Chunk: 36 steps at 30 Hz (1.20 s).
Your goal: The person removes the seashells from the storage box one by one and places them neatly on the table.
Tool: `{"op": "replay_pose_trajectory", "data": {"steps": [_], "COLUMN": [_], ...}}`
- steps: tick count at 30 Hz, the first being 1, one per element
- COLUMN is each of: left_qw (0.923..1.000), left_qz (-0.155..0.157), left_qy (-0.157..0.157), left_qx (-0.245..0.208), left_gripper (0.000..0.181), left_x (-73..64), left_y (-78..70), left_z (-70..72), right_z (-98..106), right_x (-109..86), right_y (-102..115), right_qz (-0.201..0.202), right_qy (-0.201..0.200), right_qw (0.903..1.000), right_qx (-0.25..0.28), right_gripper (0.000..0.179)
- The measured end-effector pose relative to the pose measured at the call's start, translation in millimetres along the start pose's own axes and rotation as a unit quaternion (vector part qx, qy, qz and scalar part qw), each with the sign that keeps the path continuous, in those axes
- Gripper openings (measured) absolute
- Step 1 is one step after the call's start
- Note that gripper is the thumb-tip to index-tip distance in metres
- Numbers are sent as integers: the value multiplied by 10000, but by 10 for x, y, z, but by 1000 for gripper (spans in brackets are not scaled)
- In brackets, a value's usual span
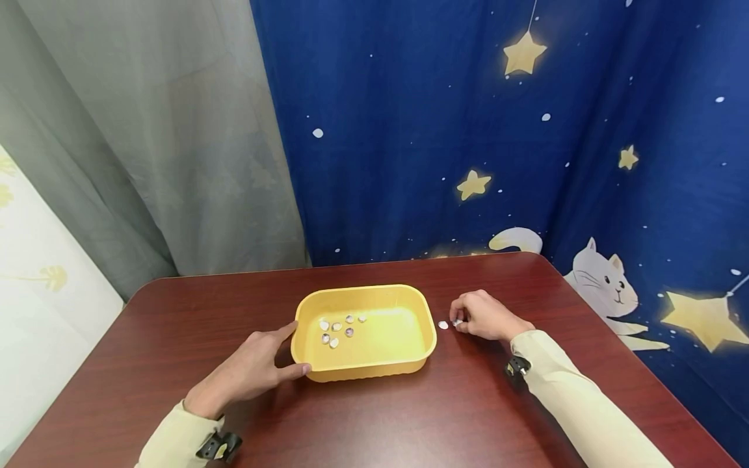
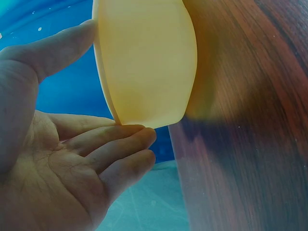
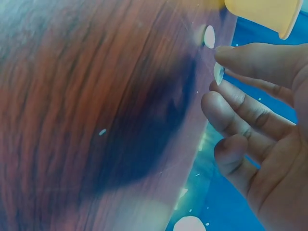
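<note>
A yellow plastic basin point(image 1: 386, 338) stands on the table, with several small shiny discs point(image 1: 334, 342), some whitish and some purplish, lying toward its left side. At the basin's left end my left hand point(image 1: 248, 364) spans the two corners, thumb at the near one, fingers stretched to the far one. Its palm stays off the wall in the left wrist view. To the right of the basin, my right hand point(image 1: 482, 315) pinches a small pale disc point(image 3: 218, 73) between thumb and fingers, close over the tabletop. Another white disc point(image 1: 443, 325) lies between that hand and the basin.
The dark reddish wooden table point(image 1: 374, 416) has rounded far corners. Behind it hang a grey curtain point(image 1: 175, 130) and a blue curtain point(image 1: 398, 130) printed with stars and a white cat. Each wrist carries a black strap device point(image 1: 517, 367).
</note>
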State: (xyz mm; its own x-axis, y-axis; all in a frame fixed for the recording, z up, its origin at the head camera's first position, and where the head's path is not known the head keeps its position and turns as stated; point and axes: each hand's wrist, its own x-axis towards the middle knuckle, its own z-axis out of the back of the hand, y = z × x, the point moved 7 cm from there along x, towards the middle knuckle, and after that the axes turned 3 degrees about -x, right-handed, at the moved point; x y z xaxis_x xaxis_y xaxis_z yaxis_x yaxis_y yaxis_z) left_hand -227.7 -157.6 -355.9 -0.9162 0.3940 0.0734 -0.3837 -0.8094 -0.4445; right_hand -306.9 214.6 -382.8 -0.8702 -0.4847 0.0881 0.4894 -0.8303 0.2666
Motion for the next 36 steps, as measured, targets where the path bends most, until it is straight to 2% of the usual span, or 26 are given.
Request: {"op": "replay_pose_trajectory", "data": {"steps": [13, 22, 36], "left_qw": [10000, 9995, 10000], "left_qz": [-10, 249, 13], "left_qy": [1, 196, 32], "left_qx": [10, -73, 34], "left_gripper": [83, 87, 83], "left_x": [13, 42, 14], "left_y": [-18, 10, -8], "left_z": [3, 4, 5], "right_z": [-16, -33, -56], "right_x": [54, 70, 69], "right_y": [-59, -85, -97], "right_qz": [-74, -173, -246], "right_qy": [-39, -14, 36], "right_qw": [9997, 9994, 9991], "right_qx": [-235, -306, -329], "right_gripper": [17, 15, 15]}}
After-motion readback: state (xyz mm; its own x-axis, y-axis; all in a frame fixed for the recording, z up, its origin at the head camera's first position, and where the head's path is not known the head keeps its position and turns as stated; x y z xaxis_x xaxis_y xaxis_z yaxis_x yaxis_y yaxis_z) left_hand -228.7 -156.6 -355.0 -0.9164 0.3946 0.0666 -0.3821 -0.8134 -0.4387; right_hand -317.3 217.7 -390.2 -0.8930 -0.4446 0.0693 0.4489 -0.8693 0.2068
